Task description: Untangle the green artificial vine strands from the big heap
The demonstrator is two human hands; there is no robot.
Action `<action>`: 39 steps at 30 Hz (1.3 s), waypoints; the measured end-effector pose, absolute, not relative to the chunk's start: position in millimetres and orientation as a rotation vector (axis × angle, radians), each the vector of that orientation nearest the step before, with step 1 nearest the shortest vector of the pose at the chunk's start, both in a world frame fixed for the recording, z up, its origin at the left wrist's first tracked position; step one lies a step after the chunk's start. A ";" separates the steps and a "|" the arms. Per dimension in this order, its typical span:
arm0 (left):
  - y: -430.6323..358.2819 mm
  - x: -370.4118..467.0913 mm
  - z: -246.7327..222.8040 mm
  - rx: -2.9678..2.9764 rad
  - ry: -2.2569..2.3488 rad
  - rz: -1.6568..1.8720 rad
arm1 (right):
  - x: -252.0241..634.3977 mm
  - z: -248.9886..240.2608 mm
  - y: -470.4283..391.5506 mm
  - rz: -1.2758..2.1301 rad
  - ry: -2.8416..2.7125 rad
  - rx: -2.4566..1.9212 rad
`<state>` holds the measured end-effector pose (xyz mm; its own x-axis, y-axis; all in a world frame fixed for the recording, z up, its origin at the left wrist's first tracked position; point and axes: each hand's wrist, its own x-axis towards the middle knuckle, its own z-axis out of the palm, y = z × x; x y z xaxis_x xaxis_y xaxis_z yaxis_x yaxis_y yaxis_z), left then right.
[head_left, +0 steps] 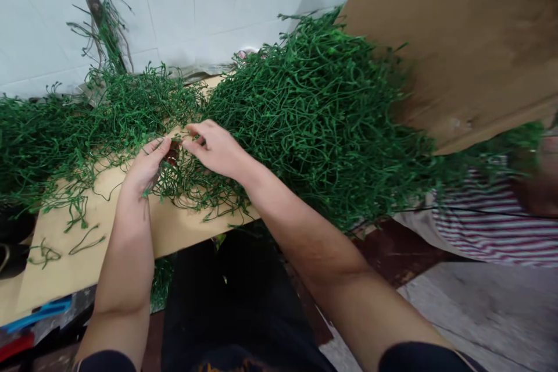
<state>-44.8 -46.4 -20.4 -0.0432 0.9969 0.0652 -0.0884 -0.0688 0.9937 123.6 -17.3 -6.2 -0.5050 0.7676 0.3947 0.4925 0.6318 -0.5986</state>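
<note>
In the head view, my left hand [150,163] is closed on thin green stems with small knobbed tips, its thumb and fingers pinched near the tips. Close by on the right, my right hand [213,145] has its thumb and forefinger bent toward the same spot, around a thin green stem. What lies between those fingertips is too small to make out fully. Under both hands, loose green stems [196,192] lie tangled on a tan board [170,226]. A large heap of the same stems [305,104] rises just beyond my right hand.
More stems [39,133] spread along the left. An upright post [102,29] draped with stems stands before the white tiled wall [174,6]. Brown cardboard [457,40] leans at upper right. At right is another person's striped clothing [492,226]. A blue object [39,311] lies lower left.
</note>
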 end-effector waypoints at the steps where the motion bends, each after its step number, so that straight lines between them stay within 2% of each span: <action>1: -45.5 -43.9 -21.7 1.198 1.147 1.320 | 115.7 -7.5 -18.0 0.634 -2.227 -0.957; 8: -44.5 -43.2 -18.5 1.460 1.204 1.162 | 110.4 -11.0 -9.8 0.826 -2.181 -0.830; 14: -48.0 -48.5 -18.0 1.532 1.316 1.137 | 131.3 -6.0 1.7 0.726 -2.243 -0.834; 22: -33.3 -37.3 -31.3 1.569 1.391 1.379 | 131.7 -0.9 -0.4 0.307 -2.080 -0.949; 28: -35.7 -63.5 -28.2 1.294 1.529 1.724 | 198.6 13.8 46.1 -0.043 -1.610 -1.542; 30: -38.4 -60.0 -25.5 1.322 1.479 1.674 | 218.4 19.8 54.0 -0.099 -1.696 -1.515; 34: -41.7 -35.7 -21.6 1.522 1.357 1.406 | 214.5 16.2 46.0 -0.072 -1.782 -1.486; 39: -44.6 -34.0 -21.5 1.421 1.341 1.452 | 188.2 0.7 36.2 0.093 -1.860 -1.268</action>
